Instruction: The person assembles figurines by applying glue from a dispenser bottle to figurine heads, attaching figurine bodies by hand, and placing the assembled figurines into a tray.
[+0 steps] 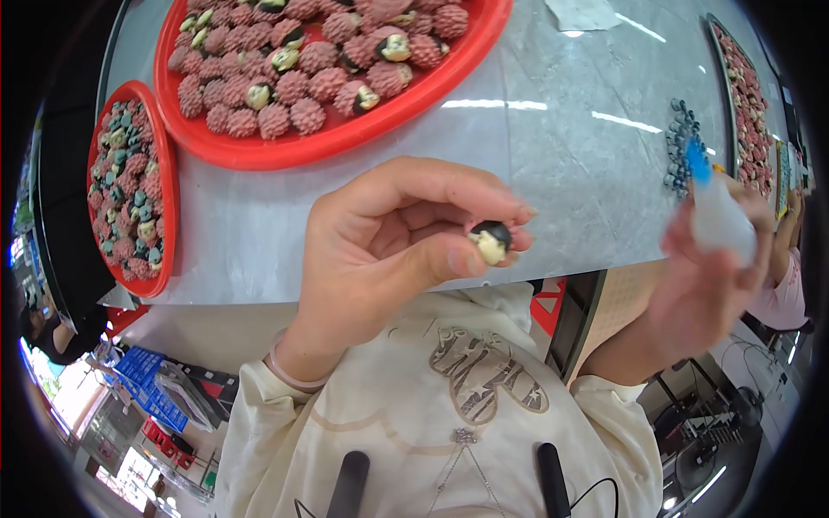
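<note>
Between the thumb and fingers of my left hand [358, 250] is a small rounded piece [491, 243], black on top and cream below. Its far side is hidden by the fingers. My right hand [704, 289], smeared by motion, is wrapped round a whitish squeeze bottle [724, 223] with a blue tip that points up and away. The bottle is well to the right of the small piece, apart from it. Beyond the bottle, a cluster of small dark, shiny bead-like pieces [681, 142] lies on the table.
A large red tray [259, 160] of bumpy pink pieces, some with black and cream parts, lies on the grey table [570, 181]. A smaller red tray [167, 203] with pink and blue-grey pieces is at left. Another filled tray [730, 129] stands far right, near another person's arm [784, 242].
</note>
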A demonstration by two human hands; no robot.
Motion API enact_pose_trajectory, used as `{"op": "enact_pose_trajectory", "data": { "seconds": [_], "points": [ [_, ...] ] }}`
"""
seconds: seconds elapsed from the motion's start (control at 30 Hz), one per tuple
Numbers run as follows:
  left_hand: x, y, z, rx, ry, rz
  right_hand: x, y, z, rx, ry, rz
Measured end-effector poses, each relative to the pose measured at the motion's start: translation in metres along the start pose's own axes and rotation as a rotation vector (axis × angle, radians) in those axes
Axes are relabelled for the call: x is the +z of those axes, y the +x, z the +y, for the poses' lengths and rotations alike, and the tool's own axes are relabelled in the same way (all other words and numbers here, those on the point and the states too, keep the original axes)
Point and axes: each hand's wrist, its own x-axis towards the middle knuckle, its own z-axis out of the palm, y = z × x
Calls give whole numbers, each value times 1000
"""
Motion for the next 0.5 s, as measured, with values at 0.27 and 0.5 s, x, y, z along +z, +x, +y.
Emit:
{"op": "enact_pose_trajectory", "data": {
  "seconds": [0.27,0.5],
  "points": [
    [-2,-3,0,27,36,-9,35,8,38,-17,-383,79],
    [-1,-3,-1,48,76,-24,16,9,26,26,-525,-10]
  ]
}}
